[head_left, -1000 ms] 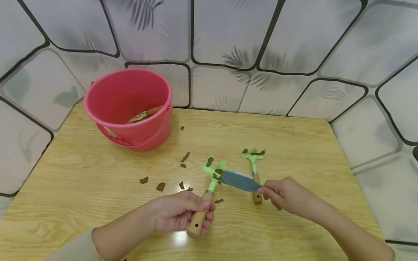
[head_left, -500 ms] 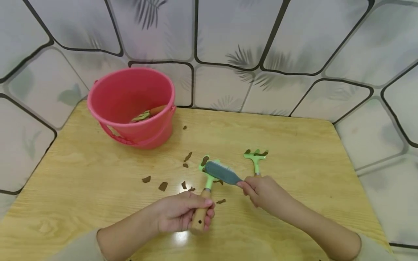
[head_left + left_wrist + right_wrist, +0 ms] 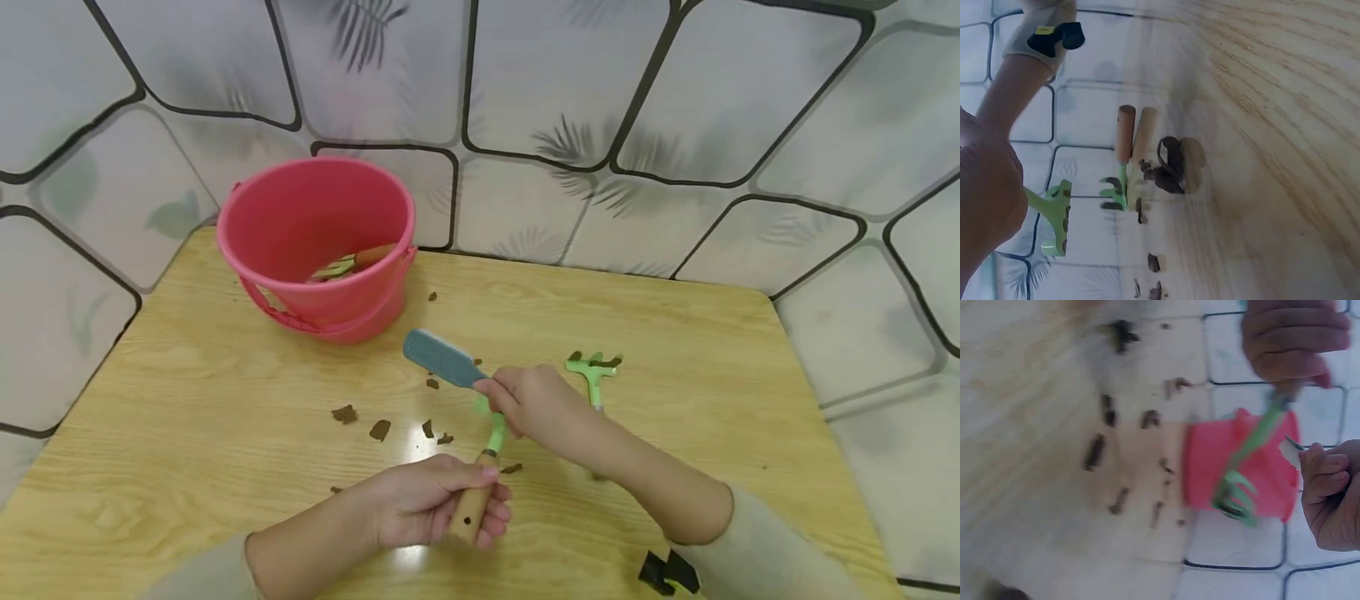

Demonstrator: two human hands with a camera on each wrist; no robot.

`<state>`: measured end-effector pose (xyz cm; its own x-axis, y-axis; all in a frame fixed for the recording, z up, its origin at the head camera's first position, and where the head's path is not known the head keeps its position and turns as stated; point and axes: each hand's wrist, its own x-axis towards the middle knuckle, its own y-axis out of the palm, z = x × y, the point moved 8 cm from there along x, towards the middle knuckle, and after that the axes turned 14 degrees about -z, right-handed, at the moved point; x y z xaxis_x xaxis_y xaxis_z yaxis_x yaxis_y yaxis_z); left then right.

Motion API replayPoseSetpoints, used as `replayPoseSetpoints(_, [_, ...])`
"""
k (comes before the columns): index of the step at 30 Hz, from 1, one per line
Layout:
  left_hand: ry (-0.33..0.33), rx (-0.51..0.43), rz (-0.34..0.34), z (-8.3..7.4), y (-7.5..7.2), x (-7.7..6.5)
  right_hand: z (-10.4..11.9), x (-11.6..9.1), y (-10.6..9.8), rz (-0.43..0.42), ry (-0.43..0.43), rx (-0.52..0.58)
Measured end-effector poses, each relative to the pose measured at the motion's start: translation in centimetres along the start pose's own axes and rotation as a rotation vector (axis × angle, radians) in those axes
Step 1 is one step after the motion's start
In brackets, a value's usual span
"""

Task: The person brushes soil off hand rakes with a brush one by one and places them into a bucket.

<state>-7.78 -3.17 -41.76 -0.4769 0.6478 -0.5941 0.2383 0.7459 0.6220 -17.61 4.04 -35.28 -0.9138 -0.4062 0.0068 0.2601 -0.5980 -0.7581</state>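
My left hand (image 3: 420,504) grips the wooden handle of a small green hand rake (image 3: 474,504), tines pointing away from me. Brown patches show on its green head (image 3: 1057,215) in the left wrist view. Just above that head, my right hand (image 3: 540,408) pinches the handle of a blue-grey brush (image 3: 442,360) with pale bristles; the hand hides most of the rake head in the head view. Another green rake (image 3: 592,375) lies on the table to the right, brown bits on its tines, its handle mostly behind my right forearm.
A pink bucket (image 3: 337,310) stands at the back left, with a wooden-handled green tool (image 3: 375,254) inside. Several brown scraps (image 3: 381,430) are scattered over the wooden table (image 3: 225,400). A patterned wall rises behind the table.
My right hand has swept the brush leftward and away from me across the rake head, so the brush tip now sits beyond it. My left hand keeps its hold on the rake.
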Motion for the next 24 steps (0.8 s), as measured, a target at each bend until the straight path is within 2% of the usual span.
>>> replayPoseSetpoints(3, [0.017,-0.018,-0.01,-0.1,-0.5,0.0,0.2,-0.2,-2.1,-0.025,0.036,-0.003])
replayPoseSetpoints(6, [0.021,-0.024,0.006,-0.3,-0.7,-0.1,-0.6,-0.7,-3.5,-0.036,0.056,-0.025])
replayPoseSetpoints(11, [0.026,-0.045,0.036,-0.7,-0.9,-0.4,-3.0,-2.2,-3.6,-0.002,0.085,-0.026])
replayPoseSetpoints(17, [0.034,-0.075,0.018,-1.3,-1.2,-1.0,-5.0,-4.9,-4.4,-0.019,0.034,-0.049])
replayPoseSetpoints(24, [0.013,-0.132,0.081,-2.0,-0.9,-2.0,-6.0,-7.5,-5.4,-0.037,-0.058,-0.051])
